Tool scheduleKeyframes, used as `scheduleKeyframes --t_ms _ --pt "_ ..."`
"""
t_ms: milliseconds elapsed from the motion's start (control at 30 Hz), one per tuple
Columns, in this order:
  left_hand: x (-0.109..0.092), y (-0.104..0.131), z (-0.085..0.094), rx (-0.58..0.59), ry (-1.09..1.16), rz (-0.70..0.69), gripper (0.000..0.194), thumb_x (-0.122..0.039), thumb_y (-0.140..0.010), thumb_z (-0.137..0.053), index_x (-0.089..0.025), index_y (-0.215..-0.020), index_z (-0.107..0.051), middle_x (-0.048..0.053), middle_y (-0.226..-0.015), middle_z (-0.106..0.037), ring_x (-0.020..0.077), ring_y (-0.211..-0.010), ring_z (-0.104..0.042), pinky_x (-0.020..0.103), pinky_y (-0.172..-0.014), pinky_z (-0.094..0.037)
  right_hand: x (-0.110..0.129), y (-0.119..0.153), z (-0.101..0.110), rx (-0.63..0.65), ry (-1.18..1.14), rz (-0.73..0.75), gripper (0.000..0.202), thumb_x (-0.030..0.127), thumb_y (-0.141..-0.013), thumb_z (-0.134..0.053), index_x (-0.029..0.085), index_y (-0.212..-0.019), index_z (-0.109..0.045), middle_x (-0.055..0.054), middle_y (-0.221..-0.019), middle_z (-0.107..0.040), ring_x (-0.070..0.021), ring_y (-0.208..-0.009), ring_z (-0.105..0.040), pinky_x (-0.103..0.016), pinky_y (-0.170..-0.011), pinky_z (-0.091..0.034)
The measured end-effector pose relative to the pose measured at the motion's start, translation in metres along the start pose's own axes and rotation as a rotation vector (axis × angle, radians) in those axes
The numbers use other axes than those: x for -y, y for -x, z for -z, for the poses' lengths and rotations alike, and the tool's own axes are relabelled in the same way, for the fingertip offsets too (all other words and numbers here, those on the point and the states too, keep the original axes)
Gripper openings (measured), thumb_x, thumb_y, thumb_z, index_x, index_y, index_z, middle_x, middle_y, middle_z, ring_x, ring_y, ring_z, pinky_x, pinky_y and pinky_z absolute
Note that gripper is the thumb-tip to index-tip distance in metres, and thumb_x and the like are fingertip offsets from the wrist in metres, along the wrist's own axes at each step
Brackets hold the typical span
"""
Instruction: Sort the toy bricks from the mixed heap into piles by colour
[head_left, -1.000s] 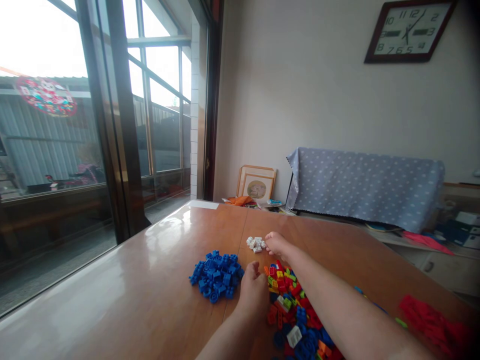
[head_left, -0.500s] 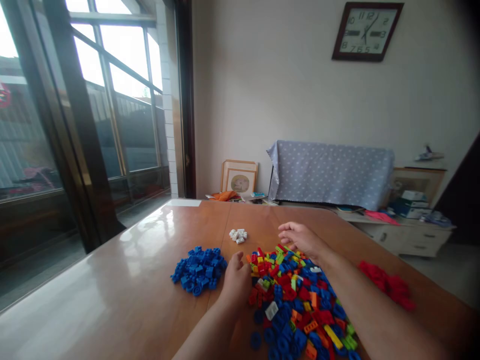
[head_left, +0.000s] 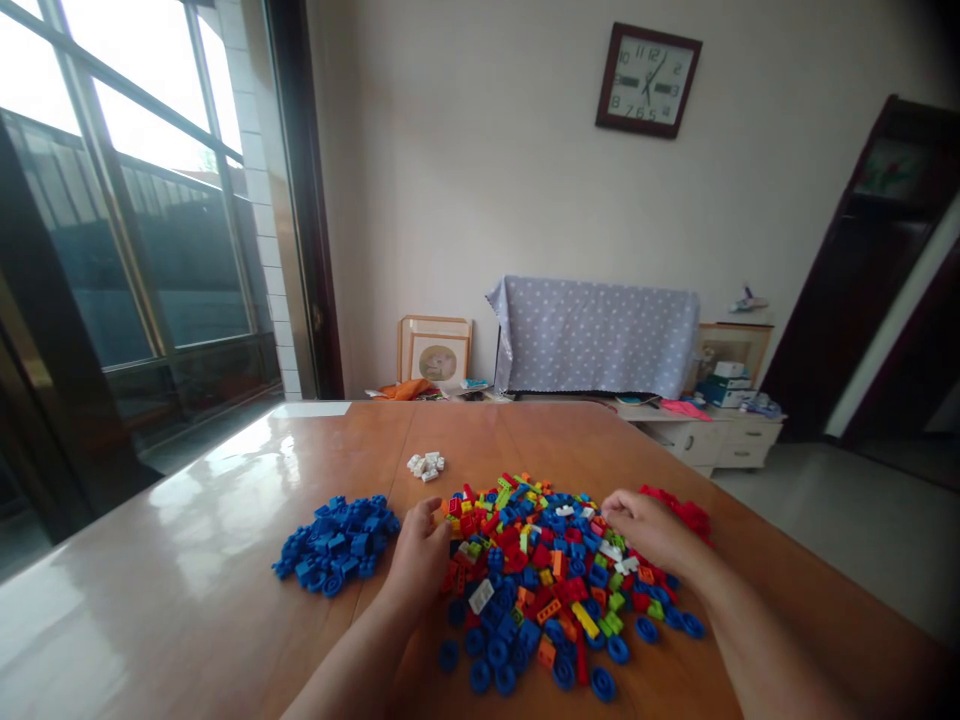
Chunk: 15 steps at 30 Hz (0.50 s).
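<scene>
A mixed pile of coloured toy bricks [head_left: 540,570] lies on the wooden table [head_left: 225,560] in front of me. My left hand [head_left: 421,562] rests at the pile's left edge, fingers loosely curled, between it and a heap of blue bricks [head_left: 337,540]. My right hand [head_left: 637,528] sits on the pile's right side with fingertips pinched among the bricks; whether it grips one is hidden. A small cluster of white bricks [head_left: 425,465] lies farther back. Red bricks [head_left: 686,512] are heaped just beyond my right hand.
Tall windows [head_left: 127,220] run along the left. Against the far wall stand a cloth-covered object [head_left: 596,335], a framed picture [head_left: 435,352] on the floor, and a low cabinet [head_left: 720,440] with clutter. A clock [head_left: 648,80] hangs above. A dark doorway [head_left: 877,270] is at right.
My view has swung right. My right hand pulled back from the white cluster and moved right, to the mixed pile's right side. My left hand stayed at the pile's left edge.
</scene>
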<state>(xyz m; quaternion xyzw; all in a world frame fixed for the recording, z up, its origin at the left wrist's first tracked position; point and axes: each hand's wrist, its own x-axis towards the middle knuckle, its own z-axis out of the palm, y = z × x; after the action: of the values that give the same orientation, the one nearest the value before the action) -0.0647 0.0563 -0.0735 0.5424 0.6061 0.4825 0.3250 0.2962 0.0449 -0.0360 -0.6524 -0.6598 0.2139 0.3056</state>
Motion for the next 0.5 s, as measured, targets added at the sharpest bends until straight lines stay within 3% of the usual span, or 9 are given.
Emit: scheduleKeyframes --t_ms 167,300,400,500 --pt "-0.018 0.016 0.005 0.084 -0.125 -0.197 0.056 -0.047 -0.086 -0.060 -0.016 -0.132 -0.057 0.014 -0.132 -0.058 0.0292 -0.128 -0.052 0.042 -0.108 -0.040 0.037 0.015 -0.017 0.032 -0.029 0.134 0.034 0.048 -0.083 -0.062 0.023 -0.103 -0.072 -0.002 -0.082 -0.069 -0.0187 -0.072 -0.059 -0.027 -0.066 -0.045" --pt "-0.025 0.028 0.005 0.203 -0.218 -0.259 0.074 -0.061 -0.079 -0.067 -0.021 -0.140 -0.055 0.014 -0.152 -0.042 0.0337 -0.143 -0.035 0.047 -0.117 -0.030 0.071 0.031 -0.027 0.112 0.221 0.261 0.051 0.058 -0.076 -0.072 0.033 -0.120 -0.069 -0.005 -0.114 -0.067 -0.0233 -0.089 -0.063 -0.031 -0.076 -0.045" --pt "-0.026 0.034 0.004 0.285 -0.278 -0.299 0.085 -0.066 -0.070 -0.074 -0.024 -0.141 -0.055 0.014 -0.156 -0.038 0.0382 -0.147 -0.027 0.052 -0.118 -0.026 0.081 0.036 -0.037 0.130 0.358 0.316 0.056 0.056 -0.074 -0.073 0.036 -0.126 -0.066 -0.006 -0.122 -0.063 -0.0283 -0.104 -0.062 -0.033 -0.085 -0.043" --pt "-0.028 0.037 0.004 0.337 -0.305 -0.342 0.082 -0.065 -0.069 -0.075 -0.027 -0.139 -0.058 0.014 -0.154 -0.043 0.0390 -0.144 -0.032 0.053 -0.117 -0.028 0.079 0.034 -0.046 0.127 0.384 0.326 0.048 0.046 -0.077 -0.071 0.035 -0.123 -0.067 -0.005 -0.119 -0.063 -0.0262 -0.102 -0.063 -0.033 -0.087 -0.043"
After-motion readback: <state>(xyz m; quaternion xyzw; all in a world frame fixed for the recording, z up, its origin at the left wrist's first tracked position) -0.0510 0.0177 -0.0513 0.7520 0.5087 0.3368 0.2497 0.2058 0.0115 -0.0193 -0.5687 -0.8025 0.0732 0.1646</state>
